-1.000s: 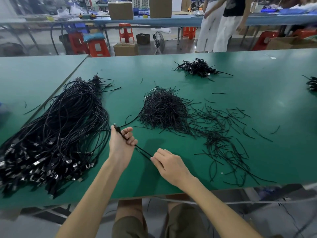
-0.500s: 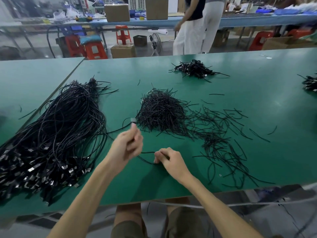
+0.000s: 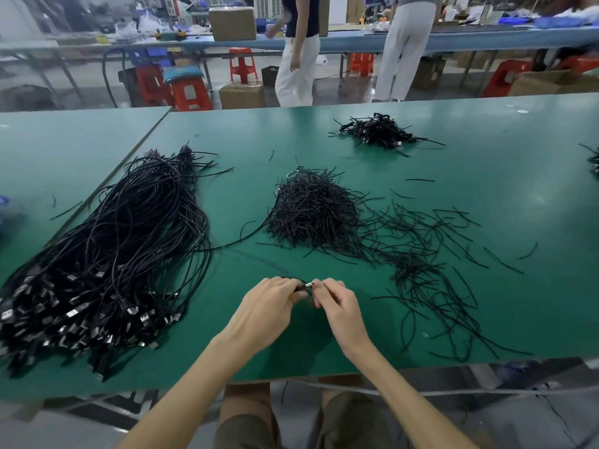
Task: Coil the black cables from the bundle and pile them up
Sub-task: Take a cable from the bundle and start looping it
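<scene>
A big bundle of long black cables [image 3: 107, 254] with metal plugs lies on the left of the green table [image 3: 486, 163]. One black cable [image 3: 246, 238] trails from the bundle toward my hands. My left hand [image 3: 269, 309] grips that cable near its end, fingers curled round it. Close beside it, my right hand [image 3: 337, 306] pinches the cable's silver plug tip [image 3: 309, 283]. A small pile of coiled cables [image 3: 377, 132] sits at the far middle of the table.
A heap of short black twist ties [image 3: 311, 210] lies in the table's middle, with loose ties [image 3: 431, 267] scattered to the right. More cables [image 3: 594, 163] show at the right edge. Two people stand beyond the table near red stools and cardboard boxes.
My hands have come together near the table's front edge. The left hand dropped from its raised position, and the cable end now lies between both hands. The people behind walked left.
</scene>
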